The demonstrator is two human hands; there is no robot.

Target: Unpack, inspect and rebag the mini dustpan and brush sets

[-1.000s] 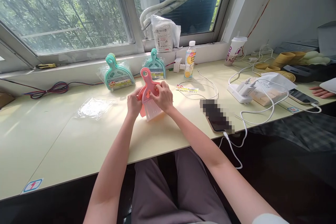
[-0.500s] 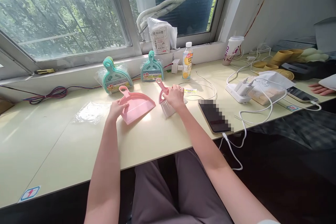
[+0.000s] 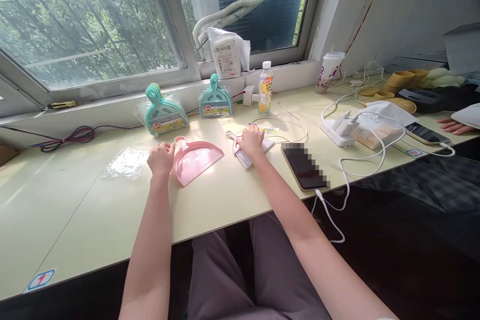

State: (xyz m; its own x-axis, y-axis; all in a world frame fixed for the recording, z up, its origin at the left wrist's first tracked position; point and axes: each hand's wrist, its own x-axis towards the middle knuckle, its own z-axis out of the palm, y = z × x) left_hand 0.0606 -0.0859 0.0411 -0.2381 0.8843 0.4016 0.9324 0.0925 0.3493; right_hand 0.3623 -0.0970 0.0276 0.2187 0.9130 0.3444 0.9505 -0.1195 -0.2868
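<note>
A small pink dustpan lies flat on the pale table. My left hand is curled at its handle end, fingers closed and touching the handle. To the right lies a small pink brush with pale bristles. My right hand rests on top of it, fingers closed over its handle. The two pink pieces lie apart, about a hand's width between them.
Two green dustpan sets in plastic stand by the window sill. An empty clear bag lies left. A phone with cable, a bottle, a charger block and another person's hand are to the right.
The brush and dustpan were held together in both hands, then pulled apart. Now both lie down on the table, the dustpan left and the brush right, my hands lowered with them.
</note>
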